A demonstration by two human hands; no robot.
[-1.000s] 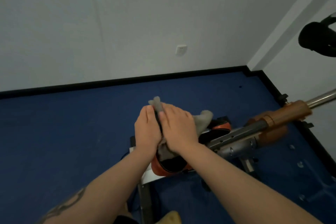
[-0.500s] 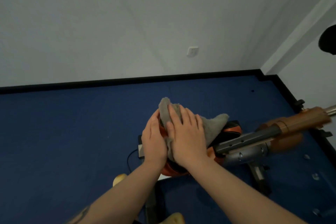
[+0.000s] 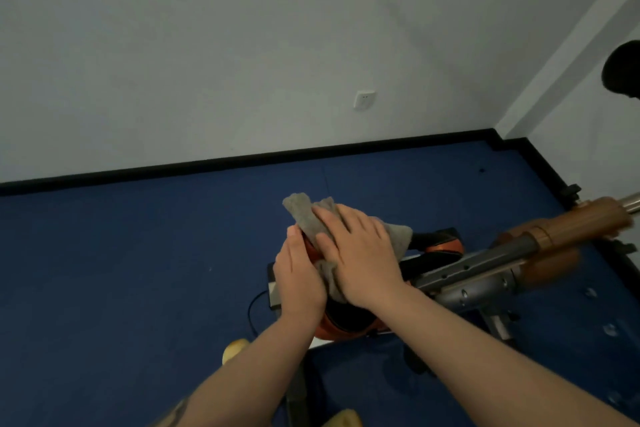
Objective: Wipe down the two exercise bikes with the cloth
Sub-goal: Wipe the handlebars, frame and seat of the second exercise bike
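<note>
Your right hand (image 3: pixel 360 258) lies flat on the crumpled grey cloth (image 3: pixel 313 222), fingers straight and slightly spread, pressing it onto the orange-and-black rounded housing of the exercise bike (image 3: pixel 440 246). One end of the cloth pokes up past your fingertips at the far side, another fold bulges out to the right of your knuckles, and a strip shows between your two hands. Your left hand (image 3: pixel 299 279) sits just beside the right, fingers straight and together, laid against the left side of the same housing and touching the cloth's edge. You cannot tell from here whether its thumb hooks under the fabric.

The bike stands on the dark blue floor mat (image 3: pixel 138 270), close to the corner of the pale grey walls (image 3: pixel 207 45). To the right of your hands, a grey metal tube with holes (image 3: pixel 474 274) runs toward a brown ribbed foam grip (image 3: pixel 575 224), which looks blurred. A white wall socket (image 3: pixel 364 100) sits above the black skirting board (image 3: pixel 242 158). A black rounded object (image 3: pixel 623 73) shows at the right edge.
</note>
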